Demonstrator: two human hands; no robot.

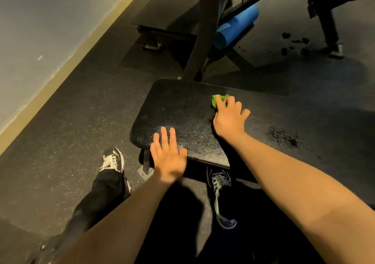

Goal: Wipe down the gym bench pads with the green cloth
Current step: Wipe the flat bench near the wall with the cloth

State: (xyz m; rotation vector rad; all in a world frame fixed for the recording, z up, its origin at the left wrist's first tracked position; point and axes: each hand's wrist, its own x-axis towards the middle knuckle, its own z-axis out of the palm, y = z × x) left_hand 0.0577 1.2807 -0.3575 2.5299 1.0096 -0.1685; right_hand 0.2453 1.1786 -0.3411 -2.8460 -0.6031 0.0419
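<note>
Head view: right hand (229, 119) bunches the green cloth (219, 99) against the bench pad's (178, 109) far edge, left hand (168, 156) spread flat, empty; wet patch (284, 136) risks being missed.

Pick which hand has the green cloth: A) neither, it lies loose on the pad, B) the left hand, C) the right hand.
C: the right hand has its fingers curled over the bunched green cloth on the bench pad, while the left hand is spread flat with nothing in it.
</note>
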